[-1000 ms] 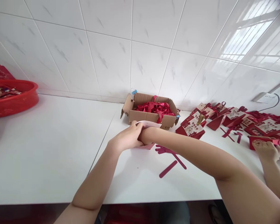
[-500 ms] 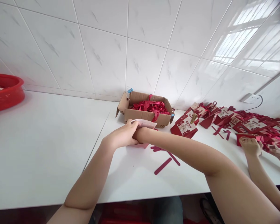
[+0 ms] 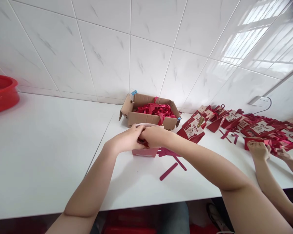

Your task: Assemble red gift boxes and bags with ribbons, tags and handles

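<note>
L hand [image 3: 131,138]: part-curled, grips red box [image 3: 145,152] edge | R hand [image 3: 153,136]: fingers bent at box opening, grip unclear

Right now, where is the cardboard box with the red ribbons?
In the head view, the cardboard box sits near the middle, against the tiled wall, just beyond the two hands.

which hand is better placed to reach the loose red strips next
Probably the right hand: above the small red box, it is nearer the strips; the left hand is at the box's left, farther from them.
</note>
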The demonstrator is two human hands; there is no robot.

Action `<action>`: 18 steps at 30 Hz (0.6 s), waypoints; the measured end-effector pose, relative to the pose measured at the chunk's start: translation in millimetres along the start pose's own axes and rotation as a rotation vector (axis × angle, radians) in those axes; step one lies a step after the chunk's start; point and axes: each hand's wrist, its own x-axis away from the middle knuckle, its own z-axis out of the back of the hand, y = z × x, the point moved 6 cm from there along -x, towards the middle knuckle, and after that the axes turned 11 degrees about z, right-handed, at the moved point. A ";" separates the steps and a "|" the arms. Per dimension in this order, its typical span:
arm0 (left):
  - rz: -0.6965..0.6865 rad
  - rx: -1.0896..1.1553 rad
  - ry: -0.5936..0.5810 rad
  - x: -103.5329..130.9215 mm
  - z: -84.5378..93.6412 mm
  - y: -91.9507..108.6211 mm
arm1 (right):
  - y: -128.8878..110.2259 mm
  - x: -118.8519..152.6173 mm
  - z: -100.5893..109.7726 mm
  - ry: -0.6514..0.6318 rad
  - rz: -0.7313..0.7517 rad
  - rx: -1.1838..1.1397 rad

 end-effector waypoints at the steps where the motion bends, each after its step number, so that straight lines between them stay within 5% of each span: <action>1: -0.006 -0.003 -0.029 -1.0 -1.5 -0.6 | 1.7 7.8 2.7 0.025 0.021 -0.024; 6: -0.068 -0.028 -0.037 -6.4 -1.3 -1.2 | 26.1 54.5 18.3 0.503 0.052 -0.519; 11: -0.033 0.033 0.025 -11.5 0.4 -6.3 | 63.2 71.3 0.2 1.044 -0.057 -1.109; 18: -0.014 0.047 0.060 -15.1 -1.4 -5.1 | 70.1 53.1 -17.5 1.198 -0.111 -1.353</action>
